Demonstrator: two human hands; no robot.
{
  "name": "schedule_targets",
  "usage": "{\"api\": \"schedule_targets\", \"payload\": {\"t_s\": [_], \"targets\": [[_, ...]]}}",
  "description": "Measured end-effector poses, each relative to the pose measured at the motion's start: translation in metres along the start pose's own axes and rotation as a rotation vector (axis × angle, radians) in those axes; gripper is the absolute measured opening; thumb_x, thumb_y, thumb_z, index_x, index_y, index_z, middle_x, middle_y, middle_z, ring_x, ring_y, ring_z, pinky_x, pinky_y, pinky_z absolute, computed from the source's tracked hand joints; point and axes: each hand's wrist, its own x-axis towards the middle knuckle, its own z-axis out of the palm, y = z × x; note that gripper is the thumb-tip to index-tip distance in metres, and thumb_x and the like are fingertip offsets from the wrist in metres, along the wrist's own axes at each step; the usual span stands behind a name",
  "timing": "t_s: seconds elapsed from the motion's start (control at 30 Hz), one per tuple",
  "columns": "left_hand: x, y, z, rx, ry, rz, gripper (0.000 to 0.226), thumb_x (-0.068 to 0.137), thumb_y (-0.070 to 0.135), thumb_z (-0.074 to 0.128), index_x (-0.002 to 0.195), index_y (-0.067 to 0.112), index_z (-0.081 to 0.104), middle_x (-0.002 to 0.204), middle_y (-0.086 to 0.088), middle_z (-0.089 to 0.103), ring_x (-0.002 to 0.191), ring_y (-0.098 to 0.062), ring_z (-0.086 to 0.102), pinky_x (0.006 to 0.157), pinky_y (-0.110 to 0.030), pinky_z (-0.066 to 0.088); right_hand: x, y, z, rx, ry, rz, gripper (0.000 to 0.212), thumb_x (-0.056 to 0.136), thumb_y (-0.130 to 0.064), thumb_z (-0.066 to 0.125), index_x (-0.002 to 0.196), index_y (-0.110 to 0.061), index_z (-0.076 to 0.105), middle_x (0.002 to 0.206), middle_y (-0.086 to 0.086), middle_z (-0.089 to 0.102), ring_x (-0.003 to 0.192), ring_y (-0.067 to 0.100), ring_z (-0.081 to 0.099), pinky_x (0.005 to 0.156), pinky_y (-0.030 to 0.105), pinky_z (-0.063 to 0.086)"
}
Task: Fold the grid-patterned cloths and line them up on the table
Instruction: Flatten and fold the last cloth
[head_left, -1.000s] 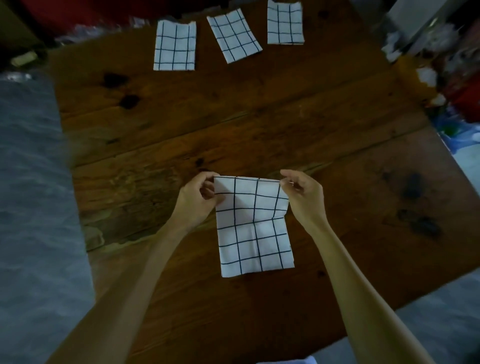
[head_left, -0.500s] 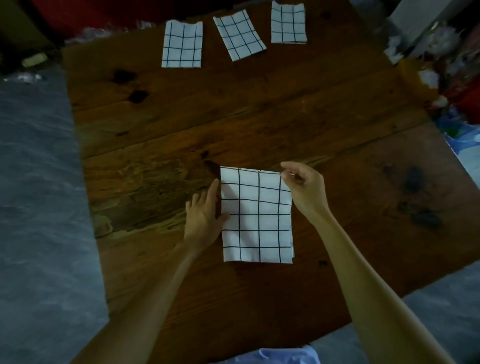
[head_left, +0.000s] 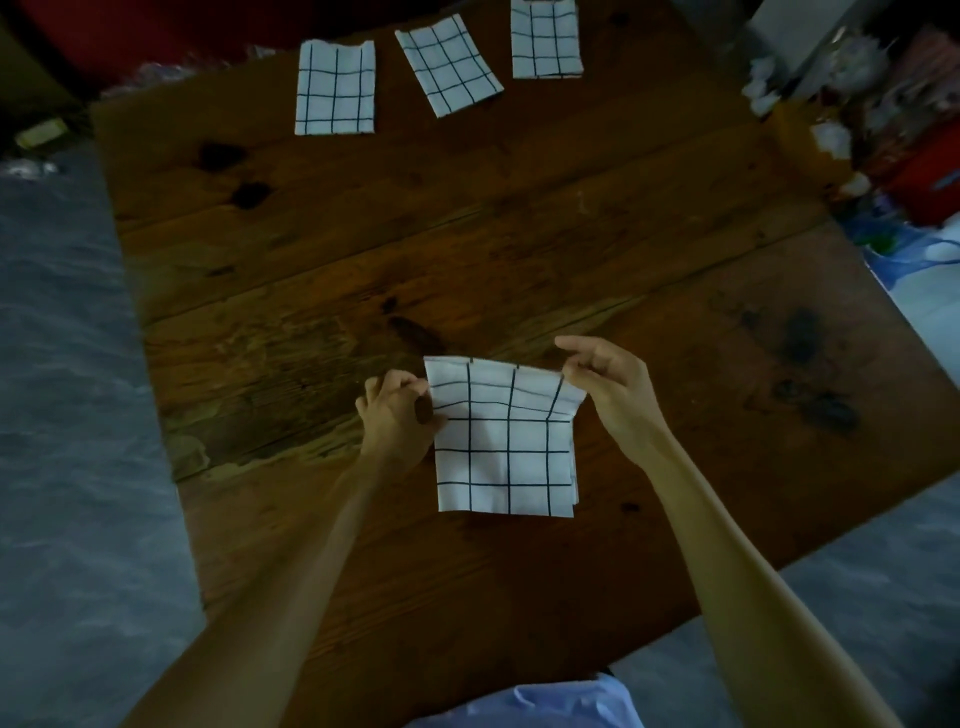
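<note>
Right now my left hand (head_left: 397, 415) grips the far left corner of a white folded cloth with a dark grid pattern (head_left: 506, 441), thumb on top and the other fingers curled in beside its left edge. My right hand (head_left: 613, 395) pinches the cloth's far right corner between thumb and forefinger, while my remaining fingers there fan out loosely above the wood. That corner is lifted a little, so the far edge bows and a small crease runs down from it; the near part of the cloth lies flat on the dark brown plank table (head_left: 519, 249). Layered edges peek out along the cloth's right side.

Measured from this cloth, three more white grid-patterned folded cloths sit well apart from it along the table's far edge. One (head_left: 335, 88) lies far and to the left, roughly squared to the table edge. Another (head_left: 448, 65) lies almost straight beyond, turned at an angle to its neighbours. A third (head_left: 545, 41) lies far and slightly right, its top cut off by the frame.

Beyond the cloth's right side, past the table's edge, a blurred jumble of white, red and blue things (head_left: 857, 130) sits in shadow; I cannot tell what they are. A pale blue garment (head_left: 530, 701) shows on my near side of the cloth.
</note>
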Motion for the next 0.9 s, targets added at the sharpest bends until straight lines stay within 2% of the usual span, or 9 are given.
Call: {"api": "schedule_targets", "payload": {"t_s": [0.13, 0.23, 0.37, 0.43, 0.5, 0.6, 0.7, 0.8, 0.9], "targets": [[-0.010, -0.002, 0.000, -0.038, 0.002, 0.111, 0.005, 0.082, 0.018, 0.063, 0.087, 0.017, 0.064, 0.108, -0.004, 0.054, 0.109, -0.024, 0.037, 0.079, -0.031, 0.018, -0.024, 0.009, -0.003, -0.130, -0.093, 0.082, 0.026, 0.099, -0.016, 0.048, 0.122, -0.015, 0.061, 0.070, 0.001, 0.065, 0.066, 0.013, 0.064, 0.069, 0.022, 0.055], [-0.020, -0.001, -0.001, 0.018, -0.024, 0.159, 0.017, 0.081, 0.006, 0.059, 0.082, 0.023, 0.061, 0.107, 0.002, 0.055, 0.113, -0.019, 0.037, 0.084, -0.030, 0.017, -0.038, 0.021, 0.004, -0.471, -0.156, 0.113, 0.029, 0.100, -0.025, 0.047, 0.126, -0.018, 0.058, 0.077, -0.008, 0.065, 0.065, 0.007, 0.064, 0.064, 0.021, 0.052], [-0.029, -0.001, 0.000, 0.021, -0.018, 0.191, 0.022, 0.085, 0.003, 0.056, 0.085, 0.025, 0.057, 0.103, 0.006, 0.060, 0.110, -0.017, 0.043, 0.089, -0.032, 0.020, -0.044, 0.035, 0.019, -0.581, -0.147, 0.090, 0.030, 0.100, -0.027, 0.048, 0.127, -0.020, 0.057, 0.094, -0.005, 0.068, 0.058, 0.004, 0.053, 0.054, 0.022, 0.045], [-0.029, -0.001, 0.002, 0.016, -0.004, 0.191, 0.020, 0.086, 0.005, 0.054, 0.090, 0.024, 0.057, 0.101, 0.005, 0.063, 0.107, -0.019, 0.045, 0.090, -0.034, 0.024, -0.041, 0.039, 0.028, -0.609, -0.145, 0.049, 0.030, 0.100, -0.025, 0.049, 0.128, -0.021, 0.057, 0.113, -0.004, 0.066, 0.086, 0.002, 0.058, 0.071, 0.014, 0.042], [-0.029, 0.001, 0.003, -0.012, 0.019, 0.191, 0.018, 0.088, 0.007, 0.053, 0.098, 0.021, 0.060, 0.100, 0.003, 0.065, 0.106, -0.019, 0.046, 0.089, -0.034, 0.024, -0.038, 0.041, 0.038, -0.635, -0.153, 0.014, 0.031, 0.099, -0.025, 0.051, 0.129, -0.024, 0.056, 0.126, -0.005, 0.059, 0.113, 0.008, 0.052, 0.088, 0.017, 0.038], [-0.031, 0.010, -0.002, -0.124, 0.055, 0.213, 0.019, 0.091, 0.007, 0.052, 0.099, 0.018, 0.064, 0.098, 0.001, 0.064, 0.098, -0.017, 0.053, 0.082, -0.024, 0.032, -0.032, 0.039, 0.051, -0.648, -0.200, -0.049, 0.040, 0.097, -0.026, 0.054, 0.137, -0.025, 0.048, 0.141, -0.003, 0.047, 0.134, 0.016, 0.037, 0.107, 0.030, 0.031], [-0.036, 0.029, -0.022, -0.278, 0.068, 0.240, 0.020, 0.089, 0.002, 0.056, 0.099, 0.016, 0.066, 0.097, 0.003, 0.062, 0.086, 0.000, 0.055, 0.074, -0.008, 0.040, -0.028, 0.023, 0.060, -0.580, -0.259, -0.112, 0.048, 0.096, -0.025, 0.054, 0.143, -0.025, 0.041, 0.149, -0.003, 0.038, 0.143, 0.017, 0.022, 0.117, 0.039, 0.018], [-0.045, 0.048, -0.050, -0.354, 0.144, 0.302, 0.019, 0.089, -0.001, 0.057, 0.099, 0.014, 0.065, 0.093, 0.006, 0.059, 0.082, 0.002, 0.055, 0.072, -0.006, 0.042, -0.027, -0.010, 0.062, -0.475, -0.246, -0.152, 0.038, 0.098, -0.025, 0.053, 0.135, -0.018, 0.051, 0.133, -0.006, 0.052, 0.126, 0.009, 0.041, 0.112, 0.036, 0.029], [-0.060, 0.063, -0.084, -0.423, 0.148, 0.290, 0.017, 0.092, 0.008, 0.058, 0.103, 0.020, 0.061, 0.091, 0.008, 0.060, 0.082, -0.004, 0.059, 0.070, -0.012, 0.047, -0.041, -0.047, 0.057, -0.341, -0.270, -0.189, 0.015, 0.100, -0.022, 0.051, 0.112, -0.023, 0.059, 0.104, -0.016, 0.058, 0.092, -0.003, 0.052, 0.084, 0.021, 0.043]]}}
